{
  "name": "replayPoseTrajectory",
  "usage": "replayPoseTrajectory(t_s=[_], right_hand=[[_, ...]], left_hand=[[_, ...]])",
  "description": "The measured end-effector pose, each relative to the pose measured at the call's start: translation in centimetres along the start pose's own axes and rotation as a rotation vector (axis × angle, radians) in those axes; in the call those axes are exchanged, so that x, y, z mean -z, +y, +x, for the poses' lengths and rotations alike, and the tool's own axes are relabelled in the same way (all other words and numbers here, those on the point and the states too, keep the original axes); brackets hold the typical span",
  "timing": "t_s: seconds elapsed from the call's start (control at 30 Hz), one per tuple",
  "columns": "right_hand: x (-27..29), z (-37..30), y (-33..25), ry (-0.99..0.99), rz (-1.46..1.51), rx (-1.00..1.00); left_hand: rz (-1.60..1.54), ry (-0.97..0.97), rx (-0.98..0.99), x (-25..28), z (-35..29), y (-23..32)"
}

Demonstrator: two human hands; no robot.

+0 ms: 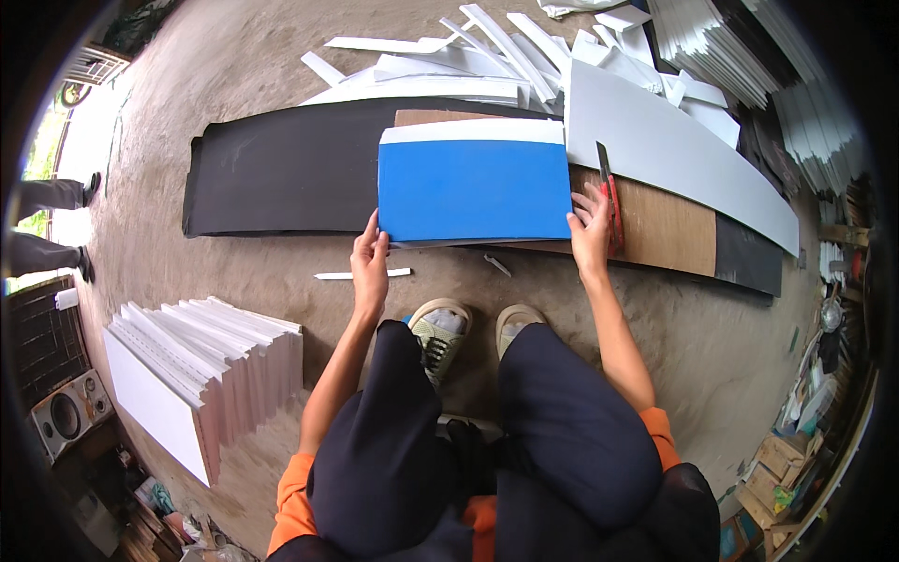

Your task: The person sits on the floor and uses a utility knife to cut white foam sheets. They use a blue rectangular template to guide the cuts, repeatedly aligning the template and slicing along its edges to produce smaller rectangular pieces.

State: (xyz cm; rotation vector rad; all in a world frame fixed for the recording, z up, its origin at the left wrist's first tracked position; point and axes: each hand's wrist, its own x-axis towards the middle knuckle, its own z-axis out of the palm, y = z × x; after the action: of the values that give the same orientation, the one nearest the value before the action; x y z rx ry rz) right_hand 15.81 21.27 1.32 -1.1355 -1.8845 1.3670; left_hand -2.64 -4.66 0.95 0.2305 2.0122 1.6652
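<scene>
A blue sheet with a white strip along its far edge (pixel 473 185) lies on top of a thin stack on a brown board (pixel 670 229). My left hand (pixel 370 258) grips the stack's near left corner. My right hand (pixel 590 225) presses on its near right corner, fingers spread. A red-handled utility knife (pixel 610 192) lies on the board just right of that hand, not held. My knees and shoes (pixel 440 328) are just below the stack.
A long black mat (pixel 281 169) lies under the board. A grey-white panel (pixel 674 150) leans at the right. White offcuts (pixel 449 66) are piled beyond; a white strip (pixel 361 274) lies near. Stacked white sheets (pixel 201 375) stand at lower left. Another person's legs (pixel 51 225) show far left.
</scene>
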Motion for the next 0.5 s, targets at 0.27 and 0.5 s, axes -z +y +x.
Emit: replayPoseTrajectory(t_s=[0.27,0.5], right_hand=[[0.4,1.8,2.3,0.036,-0.266,0.169],[-0.5,4.3,1.4,-0.03,-0.146,-0.127]], left_hand=[[0.688,0.168,-0.223,-0.1,1.8,-0.7],[0.386,0.026,0.028,-1.9,6.4,1.4]])
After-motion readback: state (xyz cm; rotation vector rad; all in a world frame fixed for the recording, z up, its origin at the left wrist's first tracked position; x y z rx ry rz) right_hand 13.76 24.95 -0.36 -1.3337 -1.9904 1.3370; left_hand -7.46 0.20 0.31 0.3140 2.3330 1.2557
